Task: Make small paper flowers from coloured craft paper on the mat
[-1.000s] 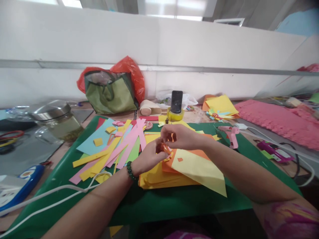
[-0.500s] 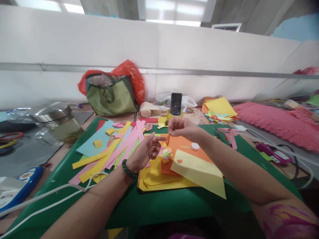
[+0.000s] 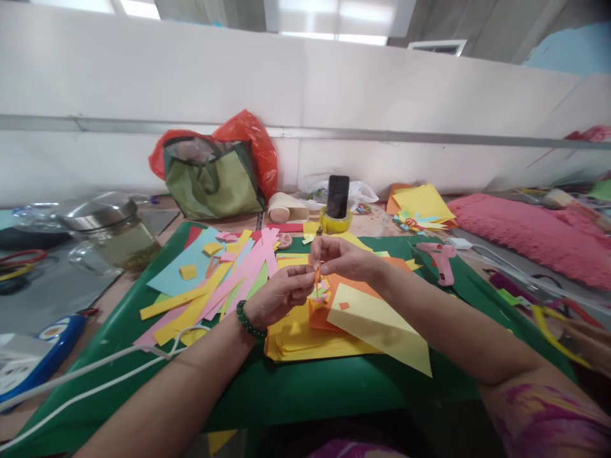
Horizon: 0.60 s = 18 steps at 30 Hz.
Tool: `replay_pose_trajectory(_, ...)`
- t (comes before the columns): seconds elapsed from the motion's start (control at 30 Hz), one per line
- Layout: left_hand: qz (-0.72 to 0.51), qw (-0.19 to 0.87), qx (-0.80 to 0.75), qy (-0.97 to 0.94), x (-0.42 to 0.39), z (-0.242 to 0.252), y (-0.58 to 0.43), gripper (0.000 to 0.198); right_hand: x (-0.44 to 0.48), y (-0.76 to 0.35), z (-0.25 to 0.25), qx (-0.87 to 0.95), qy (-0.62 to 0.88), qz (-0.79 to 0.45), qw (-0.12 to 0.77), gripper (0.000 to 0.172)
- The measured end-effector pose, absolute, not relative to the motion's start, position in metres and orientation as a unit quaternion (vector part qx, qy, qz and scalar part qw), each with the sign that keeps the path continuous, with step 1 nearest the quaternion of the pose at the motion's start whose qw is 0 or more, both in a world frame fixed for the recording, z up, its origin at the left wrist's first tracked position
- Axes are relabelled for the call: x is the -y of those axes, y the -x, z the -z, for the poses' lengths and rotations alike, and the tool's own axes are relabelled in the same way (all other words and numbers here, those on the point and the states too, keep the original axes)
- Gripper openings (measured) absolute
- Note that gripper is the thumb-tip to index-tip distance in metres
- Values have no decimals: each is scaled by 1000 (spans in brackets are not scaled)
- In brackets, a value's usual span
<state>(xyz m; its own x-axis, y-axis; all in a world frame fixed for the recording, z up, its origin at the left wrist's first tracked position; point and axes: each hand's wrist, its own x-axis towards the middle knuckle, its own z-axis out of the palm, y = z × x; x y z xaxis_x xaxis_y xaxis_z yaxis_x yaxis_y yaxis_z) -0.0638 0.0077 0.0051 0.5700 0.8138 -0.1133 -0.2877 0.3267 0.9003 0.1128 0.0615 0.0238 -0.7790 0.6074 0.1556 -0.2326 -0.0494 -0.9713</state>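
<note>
My left hand [image 3: 284,296], with a green bead bracelet [image 3: 248,321] on its wrist, is closed in a pinch at the middle of the table. My right hand [image 3: 344,257] meets it, also pinching. Between their fingertips is a small orange paper strip [image 3: 317,275], partly hidden by the fingers. Just below sits a little bunch of pink, yellow and green paper pieces [image 3: 319,296]. Under the hands lie yellow paper sheets [image 3: 296,346], an orange sheet [image 3: 346,292] and a pale yellow sheet [image 3: 386,327].
Coloured paper strips [image 3: 214,289] spread at left on the green mat [image 3: 334,394]. A pink glue gun [image 3: 442,257] rests at right. Behind stand a phone [image 3: 338,197], yellow tape roll [image 3: 335,222] and green bag [image 3: 214,184]. Another person's hand [image 3: 589,340] shows beside a yellow-and-red handled tool [image 3: 548,324].
My hands have come together, and my left fingers have closed from stretched out to a pinch at the orange strip. Another person's hand and a yellow-and-red handled tool have appeared at right.
</note>
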Motion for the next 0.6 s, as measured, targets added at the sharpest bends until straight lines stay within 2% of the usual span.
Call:
replay_pose_trajectory(0.33, -381, 753, -307, -440, -10, -7, 63, 35, -60, -114, -25, 624, 198, -670, 350, 31)
replay_pose_trajectory(0.47, -397, 757, -341, -391, -13, -10, 64, 32, -66, -113, -22, 626, 199, -671, 345, 33)
replay_pose_trajectory(0.6, -406, 745, -336, -409, -14, -11, 65, 37, -67, -111, -22, 631, 177, -677, 335, 33)
